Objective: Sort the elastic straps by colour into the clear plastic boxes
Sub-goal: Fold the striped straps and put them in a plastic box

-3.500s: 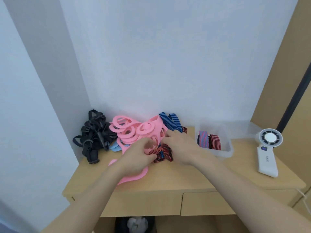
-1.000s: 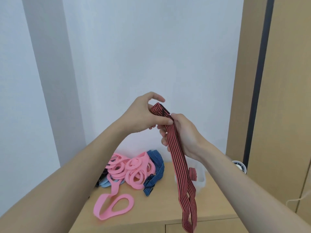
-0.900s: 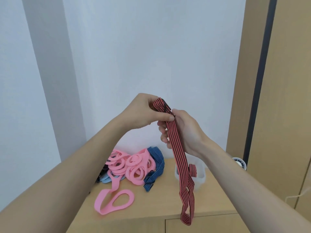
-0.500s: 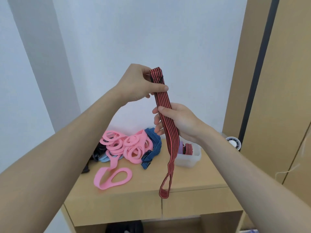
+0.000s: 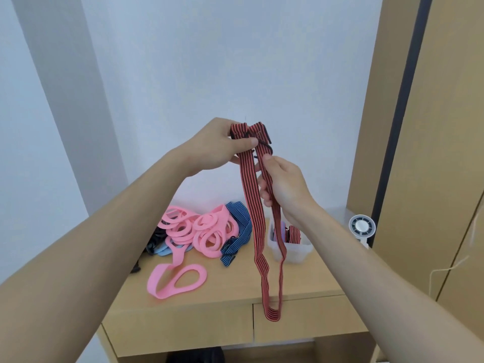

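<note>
Two bare hands are raised above a wooden desk (image 5: 235, 282), sharing one long elastic strap (image 5: 256, 224) with fine red and black stripes. The left hand (image 5: 220, 146) pinches the strap's bunched top end between thumb and fingers. The right hand (image 5: 284, 187), just below and to the right, curls its fingers round one side of the loop. From these grips the strap hangs down as a narrow loop, its bottom bend showing in front of the desk's drawer front. Farther back on the desk lie a tangle of pink straps (image 5: 201, 231), a blue striped strap (image 5: 239, 230) beside it, and a clear plastic box (image 5: 292, 251) holding rolled striped straps. At the far right stands a white handheld fan (image 5: 362, 227).
</note>
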Tool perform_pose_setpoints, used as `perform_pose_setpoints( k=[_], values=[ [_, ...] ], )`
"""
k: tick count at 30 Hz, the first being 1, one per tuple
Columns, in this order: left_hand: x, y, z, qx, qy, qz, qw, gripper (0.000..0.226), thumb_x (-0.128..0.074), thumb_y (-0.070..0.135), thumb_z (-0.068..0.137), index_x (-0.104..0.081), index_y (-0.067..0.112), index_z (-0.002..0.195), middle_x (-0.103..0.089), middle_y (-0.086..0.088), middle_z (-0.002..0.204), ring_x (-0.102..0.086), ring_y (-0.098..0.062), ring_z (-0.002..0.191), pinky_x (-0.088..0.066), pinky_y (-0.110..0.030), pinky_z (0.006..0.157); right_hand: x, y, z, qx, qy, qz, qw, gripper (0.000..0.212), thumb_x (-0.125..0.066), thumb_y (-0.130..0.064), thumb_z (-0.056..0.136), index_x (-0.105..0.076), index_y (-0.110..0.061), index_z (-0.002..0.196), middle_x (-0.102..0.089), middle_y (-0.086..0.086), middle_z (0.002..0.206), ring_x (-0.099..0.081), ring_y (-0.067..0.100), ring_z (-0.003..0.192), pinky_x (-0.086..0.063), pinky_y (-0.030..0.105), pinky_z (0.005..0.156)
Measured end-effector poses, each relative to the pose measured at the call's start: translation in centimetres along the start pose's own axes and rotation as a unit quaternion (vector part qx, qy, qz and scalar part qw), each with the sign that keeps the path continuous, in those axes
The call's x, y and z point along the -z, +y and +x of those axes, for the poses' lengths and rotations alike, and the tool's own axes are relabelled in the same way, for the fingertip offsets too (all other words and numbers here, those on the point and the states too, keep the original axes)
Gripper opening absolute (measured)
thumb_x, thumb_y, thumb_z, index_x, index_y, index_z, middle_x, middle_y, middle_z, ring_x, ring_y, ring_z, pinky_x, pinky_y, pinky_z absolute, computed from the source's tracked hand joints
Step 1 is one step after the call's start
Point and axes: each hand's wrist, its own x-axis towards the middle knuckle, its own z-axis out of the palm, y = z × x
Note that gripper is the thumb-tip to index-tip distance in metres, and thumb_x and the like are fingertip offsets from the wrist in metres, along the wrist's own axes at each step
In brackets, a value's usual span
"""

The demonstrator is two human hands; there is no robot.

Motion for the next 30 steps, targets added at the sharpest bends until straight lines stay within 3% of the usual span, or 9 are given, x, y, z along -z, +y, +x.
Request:
perform_pose_setpoints(
  k=[6,10,13,15,19,21,25,28,30],
  values=[
    [-0.1,-0.8,0.5,0.009,0.1,-0.055,0.993,0.019,-0.046,0.012,0.106,-0.06,0.009,0.094,-0.062,-0.005,0.077,-0.069,-0.018,0.07,-0.054,-0.035,0.074,0.6,-0.8,-0.4,-0.024,-0.01,0.096,0.995,0.033,-0.04,-0.032,0.109,-0.051,-0.014,0.084,-0.038,0.0,0.056,-0.03,0.012,0.042,-0.024,0.02,0.039],
    [-1.6,-1.0,1.3,0.09,0.117,-0.266,0.952,0.034,-0.041,0.031,0.109,-0.053,0.009,0.085,-0.046,-0.002,0.065,-0.056,-0.02,0.057,-0.048,-0.038,0.076,-0.8,-1.2,-0.9,-0.039,-0.049,0.092,0.994,0.034,-0.041,-0.034,0.108,-0.051,-0.014,0.082,-0.038,-0.001,0.053,-0.031,0.013,0.04,-0.025,0.02,0.038],
    [-1.9,-0.7,1.3,0.077,0.069,-0.295,0.95,0.065,-0.03,0.058,0.105,-0.057,0.002,0.088,-0.048,-0.015,0.073,-0.051,-0.03,0.069,-0.045,-0.036,0.074,-1.2,-1.4,-0.9,-0.048,-0.064,0.085,0.993,0.036,-0.04,-0.034,0.108,-0.051,-0.014,0.081,-0.039,0.0,0.052,-0.031,0.014,0.039,-0.026,0.019,0.037],
    [-2.0,-0.3,0.8,0.051,0.029,-0.261,0.964,0.07,-0.029,0.061,0.103,-0.059,0.001,0.082,-0.053,-0.019,0.072,-0.053,-0.03,0.067,-0.047,-0.032,0.069,-1.1,-1.5,-0.8,-0.053,-0.078,0.075,0.993,0.037,-0.04,-0.034,0.108,-0.051,-0.013,0.081,-0.039,0.001,0.053,-0.032,0.014,0.04,-0.026,0.019,0.038],
    [-2.2,-0.4,0.4,0.017,0.044,-0.173,0.984,0.02,-0.063,0.019,0.078,-0.049,0.007,0.087,-0.053,-0.012,0.072,-0.053,-0.025,0.065,-0.043,-0.034,0.064,-0.9,-1.6,-0.7,-0.069,-0.104,0.046,0.991,0.038,-0.041,-0.037,0.108,-0.052,-0.012,0.08,-0.041,0.001,0.053,-0.034,0.015,0.041,-0.027,0.021,0.04],
    [-2.4,-0.5,0.3,0.033,0.053,-0.126,0.99,0.024,-0.06,0.01,0.077,-0.047,0.009,0.098,-0.055,-0.014,0.084,-0.055,-0.025,0.072,-0.044,-0.04,0.07,-0.7,-1.6,-0.5,-0.076,-0.111,0.023,0.991,0.041,-0.043,-0.04,0.107,-0.054,-0.012,0.08,-0.043,0.001,0.054,-0.037,0.016,0.042,-0.03,0.023,0.04],
    [-3.0,-0.6,-0.1,0.037,0.022,-0.091,0.995,0.013,-0.046,0.0,0.102,-0.051,0.008,0.111,-0.065,-0.011,0.104,-0.065,-0.025,0.089,-0.049,-0.041,0.082,-0.2,-1.7,-0.2,-0.066,-0.11,-0.033,0.991,0.051,-0.045,-0.046,0.105,-0.064,-0.007,0.079,-0.058,0.007,0.062,-0.054,0.02,0.051,-0.05,0.029,0.05],
    [-3.1,-1.0,-0.1,0.036,0.0,-0.088,0.995,0.014,-0.044,0.003,0.105,-0.055,0.009,0.109,-0.069,-0.009,0.097,-0.065,-0.025,0.084,-0.05,-0.042,0.078,0.8,-1.9,0.4,-0.049,-0.108,-0.189,0.975,0.06,-0.048,-0.056,0.099,-0.072,-0.005,0.079,-0.072,0.005,0.076,-0.063,0.018,0.067,-0.052,0.036,0.072],
    [-3.2,-0.9,-0.1,0.034,0.004,-0.105,0.994,0.014,-0.043,0.002,0.105,-0.054,0.009,0.109,-0.065,-0.007,0.088,-0.065,-0.021,0.079,-0.052,-0.038,0.077,1.7,-2.1,0.7,-0.032,-0.072,-0.304,0.949,0.063,-0.055,-0.062,0.086,-0.07,-0.002,0.078,-0.068,0.002,0.075,-0.057,0.018,0.069,-0.045,0.035,0.073]
  ],
)
